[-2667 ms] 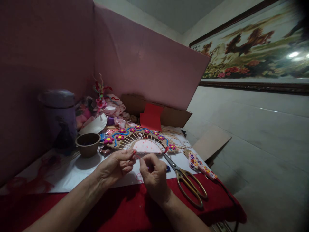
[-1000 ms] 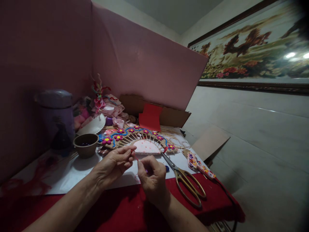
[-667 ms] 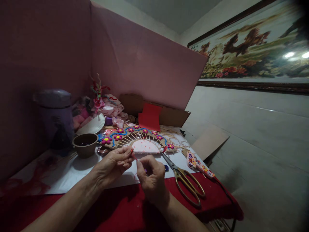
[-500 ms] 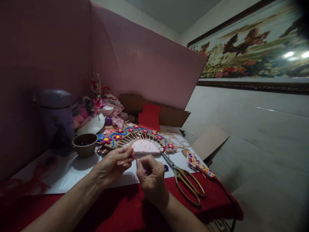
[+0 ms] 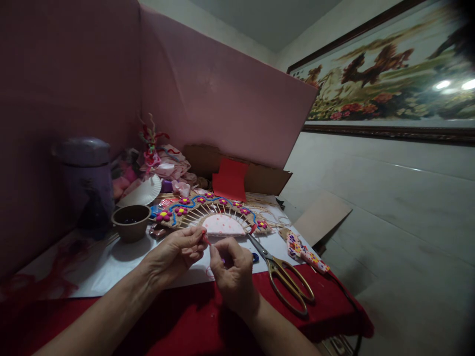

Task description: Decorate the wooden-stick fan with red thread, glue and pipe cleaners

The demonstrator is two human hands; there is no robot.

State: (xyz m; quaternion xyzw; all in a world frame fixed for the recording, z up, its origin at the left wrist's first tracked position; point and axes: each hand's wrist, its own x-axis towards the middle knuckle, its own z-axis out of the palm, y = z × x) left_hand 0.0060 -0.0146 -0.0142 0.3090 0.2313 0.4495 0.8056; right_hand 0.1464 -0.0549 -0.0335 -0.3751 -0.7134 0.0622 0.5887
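Observation:
My left hand (image 5: 174,256) and my right hand (image 5: 233,273) meet above the table's near edge, both pinched on a thin red strand (image 5: 206,240) stretched between their fingertips. Just beyond them lies a half-round craft fan (image 5: 213,212) made of sticks, with a blue wavy line, pink and yellow flowers and a pink dotted centre. Gold-handled scissors (image 5: 287,281) lie to the right of my right hand. A small blue piece (image 5: 256,257) sits by that hand's knuckles.
A brown bowl (image 5: 130,222) and a purple lidded jar (image 5: 86,178) stand at the left, with a white paper plate (image 5: 144,192) and pink scraps behind. A decorated stick (image 5: 306,254) lies right of the scissors. Red paper (image 5: 230,180), cardboard and pink boards wall the back.
My hands have drawn slightly closer together and stayed pinched on the red strand. The view has shifted a little; nothing else on the table has moved.

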